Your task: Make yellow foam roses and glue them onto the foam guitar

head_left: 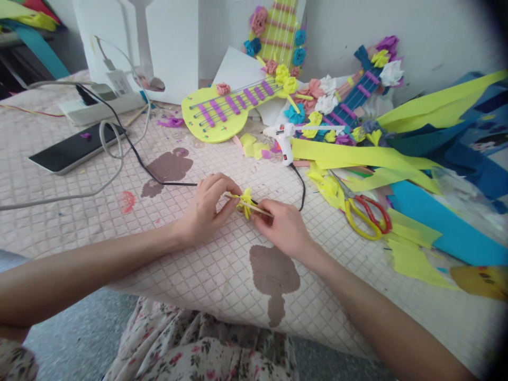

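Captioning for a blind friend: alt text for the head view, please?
A left hand and right hand hold a thin pale stick and crumpled yellow paper over a pale grid-patterned cloth; beyond are a white glue gun and a yellow model guitar.

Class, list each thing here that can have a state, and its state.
Thin stick, held
Left hand, pinched at the stick
Right hand, closed on the stick
Yellow paper, crumpled
Glue gun, set down
Scissors, set down
Phone, screen dark
Power strip, plugged into
Yellow guitar, strung

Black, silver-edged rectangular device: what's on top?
Small purple paper scrap; a looped grey cable crosses the right end, a black cord at its corner. Surface beneath is hidden.
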Action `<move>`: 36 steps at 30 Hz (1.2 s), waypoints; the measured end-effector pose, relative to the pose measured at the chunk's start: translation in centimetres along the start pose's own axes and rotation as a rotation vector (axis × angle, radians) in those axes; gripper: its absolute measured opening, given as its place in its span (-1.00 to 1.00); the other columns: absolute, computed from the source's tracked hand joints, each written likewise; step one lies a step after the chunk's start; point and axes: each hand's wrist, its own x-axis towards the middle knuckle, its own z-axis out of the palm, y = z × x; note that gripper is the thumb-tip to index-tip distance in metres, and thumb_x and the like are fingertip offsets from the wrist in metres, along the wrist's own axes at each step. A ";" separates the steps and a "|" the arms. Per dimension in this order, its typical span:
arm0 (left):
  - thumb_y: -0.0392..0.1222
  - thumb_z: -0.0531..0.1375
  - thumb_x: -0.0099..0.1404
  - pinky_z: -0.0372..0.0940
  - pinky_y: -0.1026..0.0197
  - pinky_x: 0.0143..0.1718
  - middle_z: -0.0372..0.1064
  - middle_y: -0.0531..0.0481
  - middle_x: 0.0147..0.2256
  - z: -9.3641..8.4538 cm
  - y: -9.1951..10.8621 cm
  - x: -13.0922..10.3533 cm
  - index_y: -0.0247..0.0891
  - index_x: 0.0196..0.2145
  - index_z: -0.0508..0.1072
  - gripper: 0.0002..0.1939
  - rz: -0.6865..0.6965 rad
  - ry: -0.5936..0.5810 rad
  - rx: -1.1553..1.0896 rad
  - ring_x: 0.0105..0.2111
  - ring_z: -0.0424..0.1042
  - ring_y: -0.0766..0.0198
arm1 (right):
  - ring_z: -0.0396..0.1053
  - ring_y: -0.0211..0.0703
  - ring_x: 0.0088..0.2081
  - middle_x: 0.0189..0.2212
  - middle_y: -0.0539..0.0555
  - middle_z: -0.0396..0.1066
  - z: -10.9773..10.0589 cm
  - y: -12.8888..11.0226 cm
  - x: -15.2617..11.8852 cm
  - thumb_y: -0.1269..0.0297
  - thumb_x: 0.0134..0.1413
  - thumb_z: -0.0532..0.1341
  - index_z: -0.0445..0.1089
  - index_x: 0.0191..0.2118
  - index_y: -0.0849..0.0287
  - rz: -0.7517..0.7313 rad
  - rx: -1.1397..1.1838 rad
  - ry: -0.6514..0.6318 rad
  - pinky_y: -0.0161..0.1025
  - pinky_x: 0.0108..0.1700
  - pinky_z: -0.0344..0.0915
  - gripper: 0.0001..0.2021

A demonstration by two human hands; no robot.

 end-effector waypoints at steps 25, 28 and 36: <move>-0.19 0.16 0.29 0.00 0.00 -0.03 0.43 0.15 -0.31 0.7 0.3 -0.7 -0.09 -0.27 0.36 -0.96 0.405 0.001 0.376 -0.16 0.32 0.27 | 0.03 -0.36 -0.60 -0.69 -0.12 0.08 -1.1 0.2 -0.5 0.23 0.00 0.12 0.13 -0.60 0.15 0.162 0.408 -0.127 -0.36 -0.58 -0.05 -0.76; -0.20 0.17 0.28 0.00 -0.01 -0.02 0.44 0.16 -0.30 0.7 0.3 -0.8 -0.08 -0.25 0.36 -0.93 0.412 -0.003 0.386 -0.15 0.32 0.26 | 0.06 -0.36 -0.60 -0.69 -0.11 0.10 -1.1 0.2 -0.5 0.24 0.01 0.12 0.15 -0.59 0.15 0.168 0.405 -0.126 -0.36 -0.57 -0.03 -0.77; -0.23 0.16 0.29 0.00 -0.02 -0.04 0.45 0.18 -0.31 0.5 0.5 -0.7 -0.07 -0.25 0.34 -0.92 0.398 -0.021 0.393 -0.17 0.35 0.24 | 0.05 -0.36 -0.61 -0.69 -0.12 0.09 -1.0 0.2 -0.5 0.25 0.00 0.12 0.18 -0.57 0.15 0.172 0.392 -0.138 -0.36 -0.57 -0.05 -0.80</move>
